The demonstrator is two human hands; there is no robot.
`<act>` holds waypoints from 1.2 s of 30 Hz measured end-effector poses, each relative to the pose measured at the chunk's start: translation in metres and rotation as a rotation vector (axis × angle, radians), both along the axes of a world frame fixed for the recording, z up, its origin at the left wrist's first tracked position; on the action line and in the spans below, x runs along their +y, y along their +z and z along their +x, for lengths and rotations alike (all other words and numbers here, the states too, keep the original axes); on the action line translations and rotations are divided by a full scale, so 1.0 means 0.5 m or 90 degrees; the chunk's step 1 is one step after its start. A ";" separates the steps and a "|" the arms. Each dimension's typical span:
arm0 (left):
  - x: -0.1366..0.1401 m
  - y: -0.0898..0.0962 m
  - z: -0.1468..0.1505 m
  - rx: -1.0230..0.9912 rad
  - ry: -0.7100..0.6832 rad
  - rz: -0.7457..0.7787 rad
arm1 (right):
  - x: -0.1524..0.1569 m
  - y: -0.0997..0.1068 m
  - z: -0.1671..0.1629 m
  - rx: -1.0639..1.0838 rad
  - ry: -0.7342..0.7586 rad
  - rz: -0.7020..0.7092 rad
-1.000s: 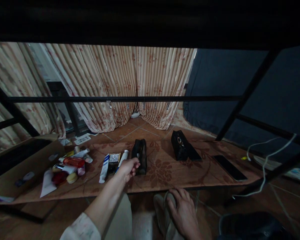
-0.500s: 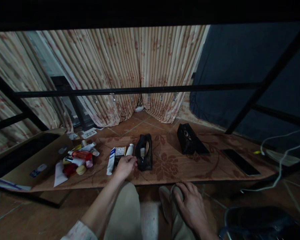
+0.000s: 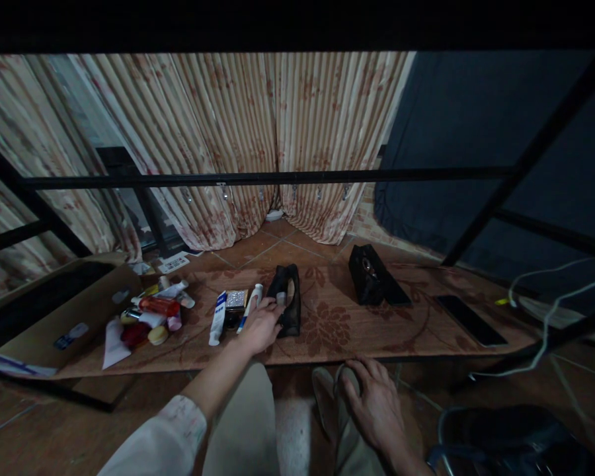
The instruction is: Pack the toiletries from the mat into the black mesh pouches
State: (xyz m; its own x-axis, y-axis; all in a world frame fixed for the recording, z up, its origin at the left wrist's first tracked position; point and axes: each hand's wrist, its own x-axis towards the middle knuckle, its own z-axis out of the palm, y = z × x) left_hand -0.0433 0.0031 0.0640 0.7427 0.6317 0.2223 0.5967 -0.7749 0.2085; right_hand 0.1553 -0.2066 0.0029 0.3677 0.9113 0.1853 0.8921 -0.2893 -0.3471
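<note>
My left hand [image 3: 260,326] reaches palm down over the near left side of a black mesh pouch [image 3: 292,317], its fingers spread and touching the pouch. A small item with a pale grey cap [image 3: 281,299] shows in the pouch's opening, at my fingertips. Just left of this hand lies a white tube [image 3: 250,305], partly covered by the fingers. Beside it are a glittery silver compact [image 3: 237,300] and a blue-and-white tube [image 3: 217,320]. My right hand [image 3: 375,400] rests open on my right knee, holding nothing.
Several cosmetic tubes and bottles [image 3: 158,306] are heaped by a cardboard box [image 3: 79,317] at left. A black bag [image 3: 367,274] and a black phone [image 3: 470,320] lie on the patterned cloth [image 3: 327,347] to the right. A black metal bar [image 3: 277,178] crosses beyond.
My left hand has shifted slightly forward over the pouch's side, its fingers going from a pinch at the pouch's edge to spread. My right hand stays on the knee. The view has shifted slightly.
</note>
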 end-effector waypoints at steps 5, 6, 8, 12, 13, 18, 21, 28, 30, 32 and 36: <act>0.004 -0.002 0.005 -0.042 0.006 -0.041 | 0.003 -0.004 0.004 0.005 -0.006 0.011; 0.003 -0.003 0.007 -0.057 0.005 -0.048 | 0.004 -0.004 0.004 0.006 -0.009 0.013; 0.002 -0.004 0.014 -0.087 0.007 -0.048 | 0.005 -0.004 0.003 0.008 -0.010 0.015; 0.002 -0.007 0.027 -0.113 -0.007 -0.022 | 0.003 0.000 0.002 0.015 -0.007 0.021; 0.002 -0.007 0.028 -0.115 -0.013 -0.018 | 0.002 0.002 0.003 0.017 -0.006 0.022; -0.006 -0.004 0.028 -0.097 -0.022 0.031 | 0.000 0.005 0.003 0.025 -0.008 0.024; -0.014 -0.002 0.027 -0.092 -0.011 0.082 | 0.001 0.004 0.003 0.031 -0.003 0.025; -0.016 -0.010 0.033 -0.121 0.085 0.067 | 0.004 0.003 0.004 0.042 -0.002 0.024; -0.018 -0.015 0.039 -0.132 0.120 0.094 | 0.004 0.004 0.004 0.046 -0.005 0.022; -0.022 -0.023 0.047 -0.157 0.161 0.128 | 0.004 0.005 0.005 0.049 -0.008 0.022; -0.031 -0.052 0.063 -0.249 0.216 0.129 | 0.004 0.005 0.006 0.052 -0.009 0.026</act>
State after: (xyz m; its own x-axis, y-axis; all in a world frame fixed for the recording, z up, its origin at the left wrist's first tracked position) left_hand -0.0117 -0.0125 0.0378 0.3437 0.7369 0.5822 0.7276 -0.6009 0.3310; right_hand 0.1580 -0.2047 0.0053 0.3956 0.8982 0.1914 0.8563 -0.2854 -0.4305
